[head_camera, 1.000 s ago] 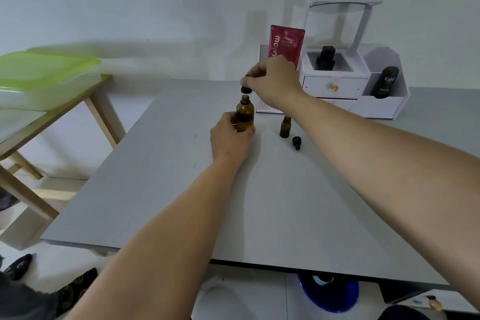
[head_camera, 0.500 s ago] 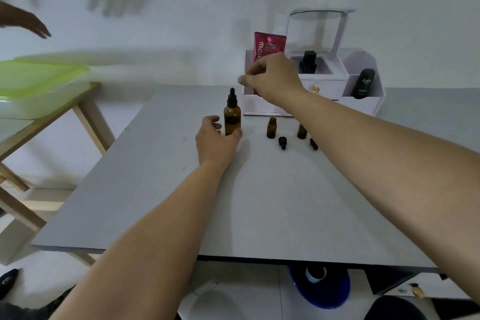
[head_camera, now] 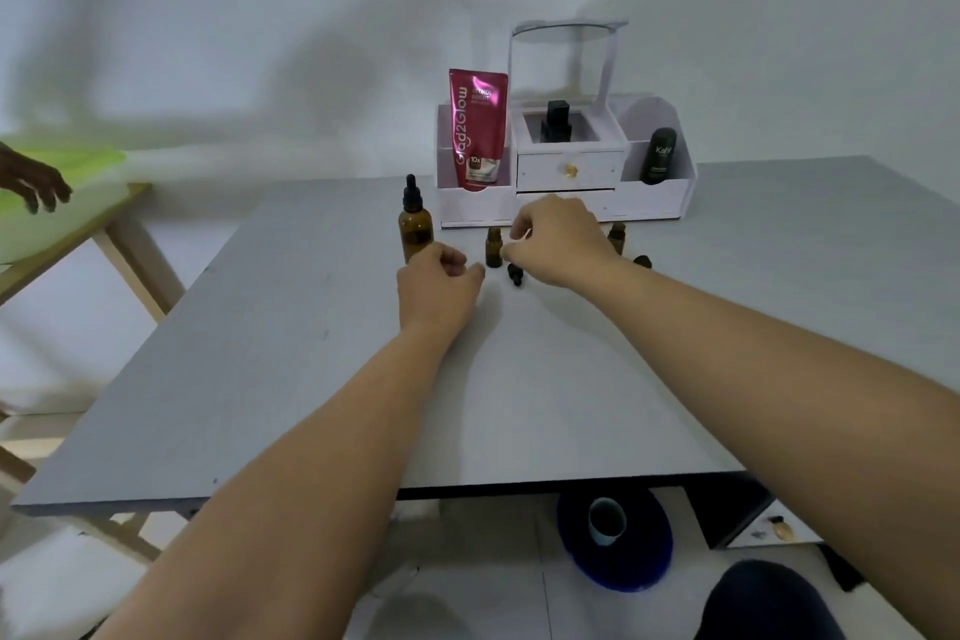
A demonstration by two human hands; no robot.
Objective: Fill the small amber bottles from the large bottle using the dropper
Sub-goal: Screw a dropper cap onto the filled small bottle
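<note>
Having released the large bottle [head_camera: 415, 229], both hands (left [head_camera: 440, 286], right [head_camera: 558, 242]) hover loosely curled, empty.

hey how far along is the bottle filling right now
Looks near the end. The large bottle stands on the table with its dropper back in. The right hand hovers over a small bottle, still open, its cap beside it. The left hand holds nothing. Left: capping both small bottles; their fill levels can't be seen.
</note>
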